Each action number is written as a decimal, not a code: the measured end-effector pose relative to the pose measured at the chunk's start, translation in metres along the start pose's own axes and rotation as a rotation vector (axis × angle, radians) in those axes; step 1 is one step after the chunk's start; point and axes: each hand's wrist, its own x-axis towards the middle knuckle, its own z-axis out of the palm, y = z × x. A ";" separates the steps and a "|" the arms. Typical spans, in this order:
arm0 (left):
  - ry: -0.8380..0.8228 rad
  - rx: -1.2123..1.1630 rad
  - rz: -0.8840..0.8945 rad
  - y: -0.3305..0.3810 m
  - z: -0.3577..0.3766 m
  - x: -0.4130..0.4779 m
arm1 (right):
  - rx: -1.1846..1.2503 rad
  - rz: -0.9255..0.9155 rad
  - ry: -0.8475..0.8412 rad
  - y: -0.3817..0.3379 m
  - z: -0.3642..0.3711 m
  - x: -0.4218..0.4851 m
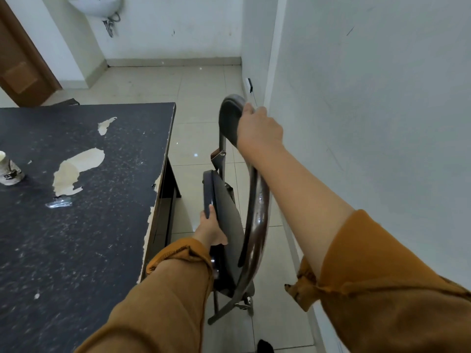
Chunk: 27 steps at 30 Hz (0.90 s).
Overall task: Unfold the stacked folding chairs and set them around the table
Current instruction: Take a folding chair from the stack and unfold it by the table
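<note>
A dark folding chair (229, 207) with a metal tube frame stands partly opened in the gap between the table (84, 189) and the white wall on the right. My right hand (258, 128) grips the top of its backrest. My left hand (210, 229) holds the front edge of the dark seat, which is tilted steeply, close to upright. The chair's feet rest on the tiled floor near my body. The table has a dark, scuffed top with peeled pale patches.
A pale cup (9, 169) stands at the table's left edge. A white wall (369, 123) runs close along the right. A sink (98, 6) hangs on the far wall and a wooden door (23, 62) is at far left. Tiled floor (198, 82) lies beyond.
</note>
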 end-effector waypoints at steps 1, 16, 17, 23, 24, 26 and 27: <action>-0.022 0.087 -0.035 -0.006 -0.005 0.000 | 0.000 0.006 -0.008 0.003 0.001 -0.001; 0.022 0.189 -0.072 -0.054 -0.019 0.014 | 0.026 -0.010 -0.039 -0.016 0.022 0.002; 0.051 0.225 -0.084 -0.061 -0.017 0.014 | 0.019 -0.002 -0.042 -0.009 0.023 0.001; 0.087 0.228 -0.186 -0.113 -0.014 0.028 | -0.001 -0.001 -0.096 0.009 0.042 0.002; 0.080 0.204 -0.215 -0.116 -0.013 0.029 | 0.010 -0.026 -0.095 0.005 0.046 0.003; 0.076 0.160 -0.271 -0.121 -0.006 0.028 | 0.023 -0.075 -0.102 -0.006 0.051 0.003; 0.077 0.143 -0.292 -0.126 -0.002 0.027 | 0.023 -0.094 -0.109 -0.009 0.054 0.002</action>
